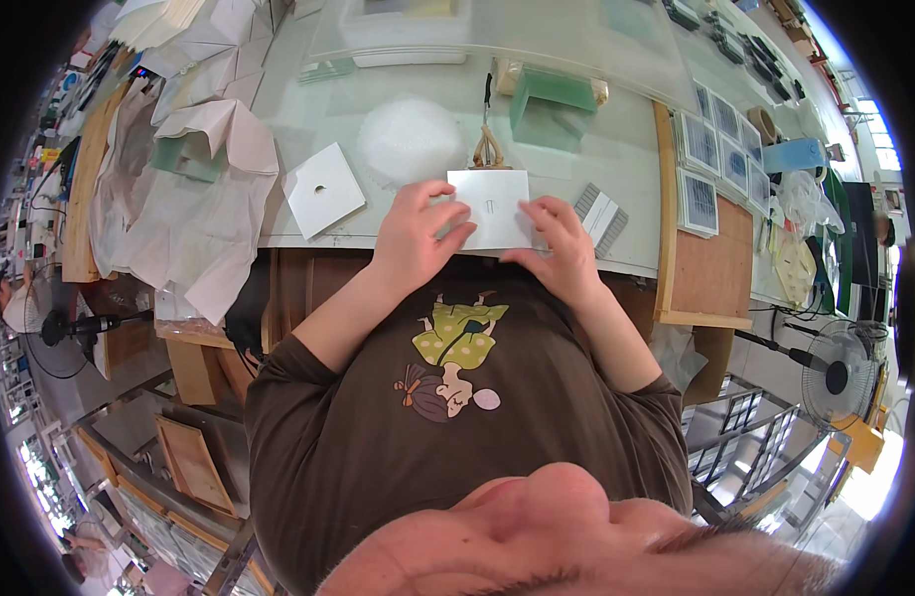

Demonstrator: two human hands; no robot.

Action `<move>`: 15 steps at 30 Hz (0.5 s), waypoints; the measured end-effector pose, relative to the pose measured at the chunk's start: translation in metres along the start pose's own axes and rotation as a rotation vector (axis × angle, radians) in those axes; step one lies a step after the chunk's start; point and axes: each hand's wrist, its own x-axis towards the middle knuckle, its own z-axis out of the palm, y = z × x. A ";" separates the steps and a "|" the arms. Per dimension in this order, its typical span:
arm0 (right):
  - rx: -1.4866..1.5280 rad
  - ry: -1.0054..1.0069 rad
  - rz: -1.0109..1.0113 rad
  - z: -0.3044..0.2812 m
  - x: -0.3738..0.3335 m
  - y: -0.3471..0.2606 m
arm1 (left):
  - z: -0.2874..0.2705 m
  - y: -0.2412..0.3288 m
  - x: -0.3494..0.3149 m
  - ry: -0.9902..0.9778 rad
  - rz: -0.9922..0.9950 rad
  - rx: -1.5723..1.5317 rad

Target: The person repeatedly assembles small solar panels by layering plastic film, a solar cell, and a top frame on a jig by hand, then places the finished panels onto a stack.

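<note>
A small white square card [489,221] with a faint mark near its middle sits at the table's front edge, between my two hands. My left hand [418,233] has its thumb and curved fingers at the card's left edge. At the opposite edge, my right hand [562,248] has bent fingers against the card and its thumb near the lower corner. Just beyond the card lies a thin dark-handled tool [488,94] beside a tan looped piece [488,149]. To the left is another white square card [323,191] with a dark half-round mark.
A round white translucent mound [413,139] lies behind my left hand. Stacked greenish glass blocks [554,104] stand farther back. A grey striped piece [601,221] rests at right, near a wooden edge [666,199]. Crumpled white paper [214,169] covers the left side. Fans [837,375] stand lower down.
</note>
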 end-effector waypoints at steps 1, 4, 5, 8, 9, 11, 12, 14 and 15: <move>0.002 -0.002 -0.002 -0.003 0.001 0.001 | 0.001 -0.005 -0.001 0.073 0.273 0.068; -0.186 -0.120 -0.221 -0.011 0.000 0.008 | -0.018 0.002 0.001 -0.079 0.280 0.039; -0.212 -0.134 -0.250 -0.011 -0.001 0.012 | -0.025 0.004 0.003 -0.082 0.283 0.038; -0.246 -0.150 -0.295 -0.015 0.000 0.013 | -0.034 0.003 0.008 -0.177 0.309 0.051; -0.252 -0.156 -0.314 -0.016 0.001 0.012 | -0.032 -0.001 0.010 -0.172 0.333 0.052; -0.163 -0.082 -0.337 -0.016 0.004 0.009 | -0.034 -0.006 0.019 -0.166 0.359 0.056; -0.074 -0.012 -0.356 -0.015 0.004 0.007 | -0.036 -0.007 0.025 -0.132 0.441 0.075; 0.059 0.050 -0.257 -0.012 0.002 -0.004 | -0.036 -0.006 0.029 -0.095 0.526 0.098; 0.191 0.109 -0.155 -0.009 0.000 -0.011 | -0.033 -0.002 0.030 -0.066 0.330 -0.098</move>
